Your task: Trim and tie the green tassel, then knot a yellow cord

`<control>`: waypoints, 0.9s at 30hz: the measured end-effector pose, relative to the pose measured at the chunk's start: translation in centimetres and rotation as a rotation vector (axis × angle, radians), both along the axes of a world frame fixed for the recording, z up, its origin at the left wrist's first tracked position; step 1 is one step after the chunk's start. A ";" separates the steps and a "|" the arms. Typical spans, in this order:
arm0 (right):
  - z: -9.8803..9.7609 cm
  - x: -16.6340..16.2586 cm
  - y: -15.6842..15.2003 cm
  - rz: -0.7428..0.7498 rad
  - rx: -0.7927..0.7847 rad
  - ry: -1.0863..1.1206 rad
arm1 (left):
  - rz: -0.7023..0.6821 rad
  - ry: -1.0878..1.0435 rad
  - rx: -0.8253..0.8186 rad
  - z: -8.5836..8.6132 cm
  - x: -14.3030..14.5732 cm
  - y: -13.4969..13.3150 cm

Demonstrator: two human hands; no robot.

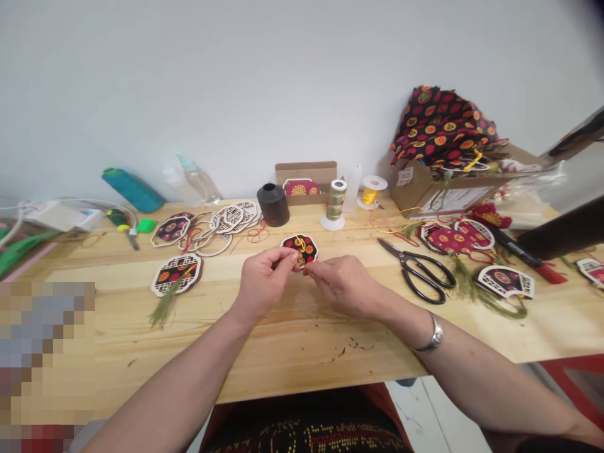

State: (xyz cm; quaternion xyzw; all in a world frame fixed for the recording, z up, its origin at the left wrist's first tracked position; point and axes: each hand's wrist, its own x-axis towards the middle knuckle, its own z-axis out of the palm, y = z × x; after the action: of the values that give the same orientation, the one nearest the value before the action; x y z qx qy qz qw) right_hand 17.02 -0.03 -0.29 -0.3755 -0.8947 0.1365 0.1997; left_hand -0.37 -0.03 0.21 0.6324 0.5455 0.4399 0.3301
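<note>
A small black fabric ornament [309, 247] with red dots, a pale wooden rim and a yellow cord is between my hands, above the table. My left hand [265, 277] is closed in a pinch at its lower left edge. A tiny green spot shows by those fingertips. From the other side, my right hand [348, 283] is also closed, thumb and finger pressed together at the ornament's lower edge. What those right fingertips pinch is too small to make out. Black-handled scissors [425, 272] lie to the right of my right hand.
Behind my hands stand a black thread cone [274, 204], a gold thread spool [336, 202] and a yellow cord spool [372, 190]. Tasselled ornaments [177, 275] and wooden frames [236, 217] lie left. A cardboard box [448, 189] with patterned cloth [443, 129] stands back right.
</note>
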 end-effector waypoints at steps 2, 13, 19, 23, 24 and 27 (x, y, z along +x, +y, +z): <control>0.2 0.0 -0.1 0.011 0.019 -0.030 | 0.002 0.012 0.015 0.0 0.0 0.0; 0.1 0.4 -0.1 0.053 0.546 -0.249 | -0.142 0.214 0.050 -1.1 -0.3 0.5; 1.2 1.2 0.4 0.062 0.535 -0.193 | -0.376 0.262 0.042 -0.5 0.0 0.1; 0.4 1.6 1.5 -0.020 0.300 0.015 | -0.443 0.174 -0.017 -0.2 0.1 -0.2; 0.2 1.6 1.7 -0.050 0.216 0.084 | -0.431 0.143 -0.027 -0.1 0.0 -0.2; -0.2 1.5 2.4 -0.100 -0.014 0.252 | -0.334 0.052 -0.039 0.1 -0.1 -0.2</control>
State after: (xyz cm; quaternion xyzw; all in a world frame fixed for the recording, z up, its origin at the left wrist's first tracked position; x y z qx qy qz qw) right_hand 18.51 2.34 -0.50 -0.4008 -0.8417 0.1785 0.3147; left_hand -0.51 -0.24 0.33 0.7191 0.4494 0.3518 0.3966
